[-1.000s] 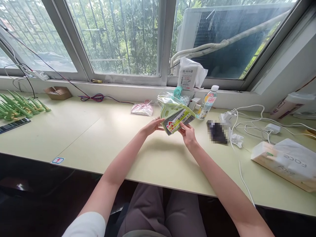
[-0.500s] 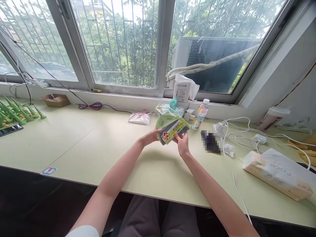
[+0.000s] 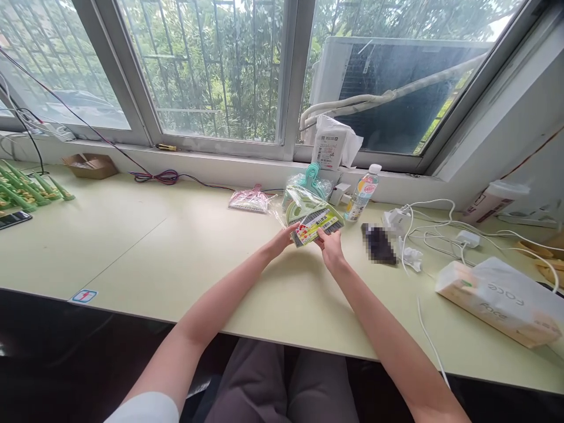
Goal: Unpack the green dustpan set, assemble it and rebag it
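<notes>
Both hands hold a green mini dustpan and brush set [image 3: 314,226] wrapped in clear plastic, raised above the tabletop. My left hand [image 3: 282,239] grips its lower left corner. On the lower right edge, my right hand [image 3: 331,245] has its thumb on the printed label and its other fingers behind. Grey bristles show along the label, and the set tilts toward me. Just behind it is a teal set in clear plastic [image 3: 314,182], partly covered. A pink plastic-wrapped set [image 3: 251,200] lies flat to the left.
A drink bottle [image 3: 363,192] stands right of the set, near a white tissue pack [image 3: 330,144] on the sill. Farther right are white cables [image 3: 434,226] and a large tissue pack [image 3: 497,305]. Green cone-shaped pieces [image 3: 37,191] and a small cardboard box [image 3: 90,166] are left.
The green set has shifted slightly right and leans back more, with both hands still on it. More of the teal set shows behind it. The camera view has tipped slightly downward.
</notes>
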### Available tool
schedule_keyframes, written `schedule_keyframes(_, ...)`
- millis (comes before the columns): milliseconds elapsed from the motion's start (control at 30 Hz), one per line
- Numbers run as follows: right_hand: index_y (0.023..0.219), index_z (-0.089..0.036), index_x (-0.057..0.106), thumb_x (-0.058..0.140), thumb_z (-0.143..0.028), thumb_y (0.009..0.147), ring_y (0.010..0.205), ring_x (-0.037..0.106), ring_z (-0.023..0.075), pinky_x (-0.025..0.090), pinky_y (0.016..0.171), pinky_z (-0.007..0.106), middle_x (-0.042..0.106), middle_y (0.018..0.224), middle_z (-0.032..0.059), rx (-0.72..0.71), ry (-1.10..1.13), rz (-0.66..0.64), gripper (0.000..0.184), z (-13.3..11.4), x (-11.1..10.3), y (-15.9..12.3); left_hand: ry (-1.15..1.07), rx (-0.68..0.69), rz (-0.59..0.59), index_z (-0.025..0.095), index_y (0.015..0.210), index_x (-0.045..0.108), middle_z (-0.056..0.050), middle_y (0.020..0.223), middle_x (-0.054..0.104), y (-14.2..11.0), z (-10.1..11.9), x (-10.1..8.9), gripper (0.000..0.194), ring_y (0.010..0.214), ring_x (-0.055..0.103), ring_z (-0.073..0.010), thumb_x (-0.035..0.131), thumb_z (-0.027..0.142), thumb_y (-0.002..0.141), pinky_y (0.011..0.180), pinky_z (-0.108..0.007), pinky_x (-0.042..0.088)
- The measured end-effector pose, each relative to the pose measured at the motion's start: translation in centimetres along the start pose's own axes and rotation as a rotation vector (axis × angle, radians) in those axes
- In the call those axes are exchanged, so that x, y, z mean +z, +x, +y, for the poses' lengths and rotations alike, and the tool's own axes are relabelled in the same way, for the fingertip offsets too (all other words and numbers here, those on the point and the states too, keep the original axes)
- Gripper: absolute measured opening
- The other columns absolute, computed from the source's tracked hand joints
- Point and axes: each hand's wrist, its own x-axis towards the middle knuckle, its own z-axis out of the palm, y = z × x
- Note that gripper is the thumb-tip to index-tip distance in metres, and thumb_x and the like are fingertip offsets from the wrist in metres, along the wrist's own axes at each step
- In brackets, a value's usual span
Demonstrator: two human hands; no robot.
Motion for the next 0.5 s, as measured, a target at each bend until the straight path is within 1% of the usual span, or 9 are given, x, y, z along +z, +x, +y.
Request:
schedule_keyframes(100,0.091,-0.025,0.043,0.071,-0.019,0.069,0.092,0.067,0.0157,0.059,0.079,0.037,0.067,0.099,-0.0008,-0.001,-0.013,-0.109,0.036,-1.0,-0.3,0.5,0.011,-0.003,-0.044,0.018,0.117,0.061,-0.01,0.118,0.064,-0.1,0.7,-0.3,0.052,0.119,0.052,-0.0292,0.062,0.051,0.077,0.099,-0.042,0.038)
schedule_keyframes(167,0.094,-0.024,0.045,0.073,-0.021,0.068,0.092,0.067,0.0163,0.059,0.079,0.037,0.068,0.098,-0.0006,-0.013,-0.013,-0.149,0.038,-1.4,-0.3,0.5,0.001,0.015,-0.048,0.017,0.115,0.062,-0.01,0.117,0.065,-0.2,1.2,-0.3,0.05,0.119,0.052,-0.0295,0.062,0.049,0.077,0.099,-0.041,0.039)
schedule_keyframes(300,0.096,-0.024,0.047,0.076,-0.023,0.065,0.091,0.067,0.0186,0.059,0.076,0.038,0.069,0.097,0.0006,-0.005,-0.03,-0.182,0.042,-1.8,-0.3,0.4,-0.052,0.061,0.007,0.017,0.111,0.063,-0.007,0.114,0.066,-0.4,1.8,-0.4,0.043,0.117,0.054,-0.0282,0.062,0.045,0.079,0.098,-0.039,0.04)
schedule_keyframes(433,0.099,-0.024,0.048,0.079,-0.026,0.063,0.091,0.067,0.0209,0.06,0.072,0.039,0.07,0.097,0.0022,0.036,-0.075,-0.228,0.048,-1.9,-0.3,0.3,-0.112,0.129,0.086,0.02,0.117,0.06,-0.005,0.115,0.066,-0.4,2.2,-0.9,0.045,0.115,0.055,-0.026,0.06,0.044,0.08,0.097,-0.039,0.042)
schedule_keyframes(500,0.101,-0.024,0.049,0.079,-0.027,0.063,0.092,0.067,0.0212,0.06,0.073,0.039,0.07,0.098,0.0028,0.029,-0.065,-0.225,0.049,-1.6,-0.1,0.1,-0.109,0.111,0.065,0.018,0.116,0.06,-0.006,0.114,0.066,-0.3,2.2,-1.0,0.045,0.113,0.056,-0.0261,0.061,0.043,0.079,0.096,-0.038,0.043)
